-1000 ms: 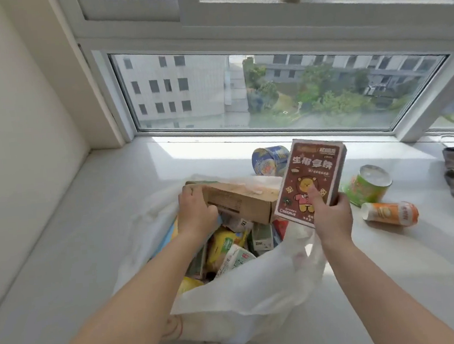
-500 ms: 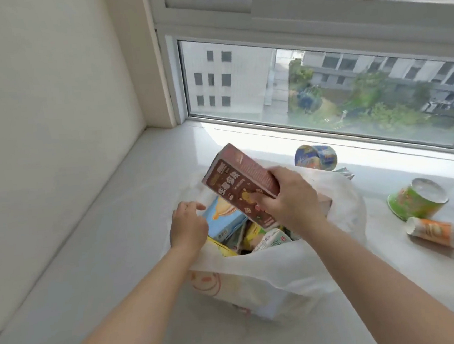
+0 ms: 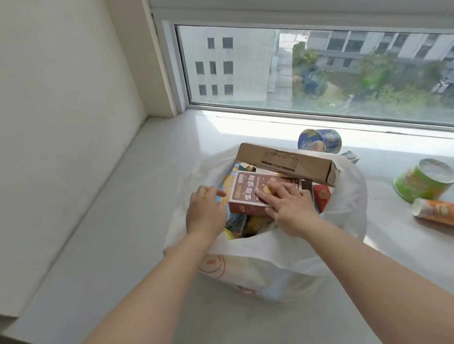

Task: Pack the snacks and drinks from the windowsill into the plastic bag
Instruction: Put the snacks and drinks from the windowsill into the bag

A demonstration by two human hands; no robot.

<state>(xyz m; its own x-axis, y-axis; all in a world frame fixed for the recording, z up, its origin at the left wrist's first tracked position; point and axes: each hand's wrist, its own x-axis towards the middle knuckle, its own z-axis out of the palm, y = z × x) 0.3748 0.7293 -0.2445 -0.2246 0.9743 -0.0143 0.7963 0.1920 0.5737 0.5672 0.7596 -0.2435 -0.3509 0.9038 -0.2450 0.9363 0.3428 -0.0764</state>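
A white plastic bag [image 3: 345, 216] stands open on the windowsill [image 3: 130, 207], filled with several snack packs. A dark red snack box [image 3: 249, 194] lies flat on top of them, and a brown cardboard box [image 3: 283, 164] sticks out behind it. My right hand [image 3: 286, 205] rests flat on the red box, fingers spread over its top and near edge. My left hand [image 3: 204, 212] touches the box's left end at the bag's rim. Outside the bag lie a blue cup [image 3: 319, 141], a green cup [image 3: 424, 180] and an orange tube [image 3: 449, 214].
The window [image 3: 321, 75] runs along the back of the sill and a wall [image 3: 36, 106] closes its left side. The sill's front edge drops off at the lower left. A small foil pack [image 3: 350, 157] peeks out behind the bag.
The red box was held upright in my right hand beside the bag, was carried over it, and now lies flat on the contents. My left hand left the cardboard box and came to the red box's end.
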